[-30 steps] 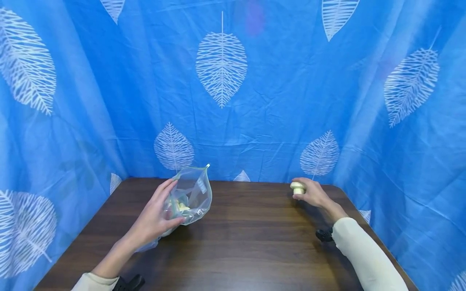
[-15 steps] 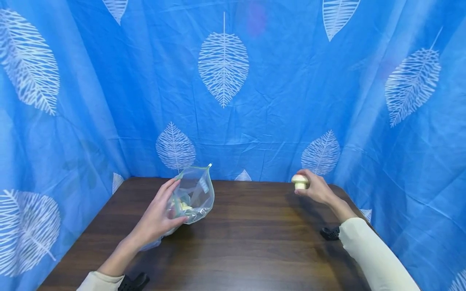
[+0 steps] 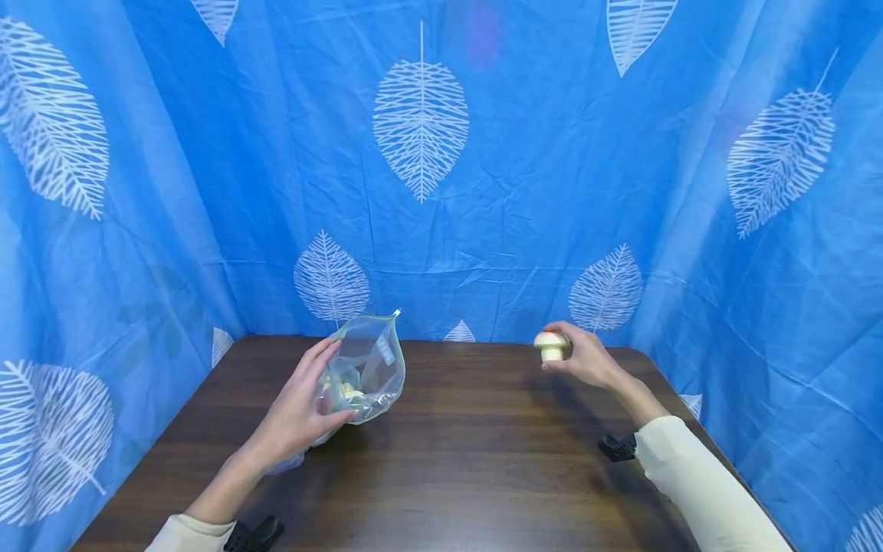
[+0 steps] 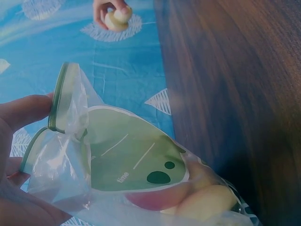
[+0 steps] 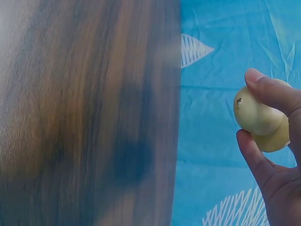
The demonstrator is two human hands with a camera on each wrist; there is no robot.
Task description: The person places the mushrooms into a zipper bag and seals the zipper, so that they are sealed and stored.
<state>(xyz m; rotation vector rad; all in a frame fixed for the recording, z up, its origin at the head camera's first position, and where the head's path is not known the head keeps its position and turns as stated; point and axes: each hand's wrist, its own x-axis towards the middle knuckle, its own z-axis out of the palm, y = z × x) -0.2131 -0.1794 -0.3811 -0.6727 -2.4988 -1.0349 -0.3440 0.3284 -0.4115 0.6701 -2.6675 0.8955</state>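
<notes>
In the head view my left hand (image 3: 297, 410) holds the rim of a clear zip bag (image 3: 379, 345), its thumb and fingers apart on the mouth. The bag's mouth stands wide, facing right. Pale yellow pieces (image 3: 352, 391) lie inside; the left wrist view shows a reddish piece (image 4: 157, 197) and a pale yellow one (image 4: 207, 205) behind the plastic, below a green label (image 4: 136, 150). On the right my right hand (image 3: 586, 359) pinches a pale mushroom (image 3: 550, 345) between thumb and fingers, cap up, above the table. The right wrist view shows the mushroom's rounded stem end (image 5: 254, 113).
A dark wooden table (image 3: 455, 460) lies under both hands. Blue curtain (image 3: 510, 192) with white leaf prints rises behind it and along both sides. Each wrist carries a black mount, such as the right one (image 3: 616, 447).
My right hand has risen a little with the mushroom and then moved left, towards the bag. The left hand and the bag have stayed almost still.
</notes>
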